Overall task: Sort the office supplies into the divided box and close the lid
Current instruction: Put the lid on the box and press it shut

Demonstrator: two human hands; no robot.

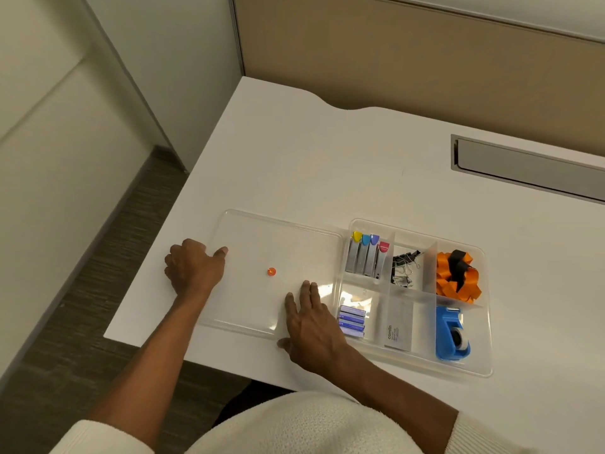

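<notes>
The clear divided box [488, 326] stands open on the white desk. It holds colour-tabbed metal clips [365, 257], black binder clips [404, 267], orange and black ribbon [456, 278], purple staple boxes [352, 321], a white card [397, 329] and a blue tape dispenser [451, 335]. Its clear lid [262, 234] lies flat on the desk just left of the box, with a small orange knob [271, 271] at its middle. My left hand [193, 270] is at the lid's left edge, thumb on the rim and fingers curled. My right hand [314, 332] grips the lid's front right corner, fingers on top and thumb at the front edge.
The desk [327, 165] ends in a left edge and a front edge close to the lid. A grey cable tray slot [523, 165] is set into the desk at the back right. Partition walls [393, 60] stand behind.
</notes>
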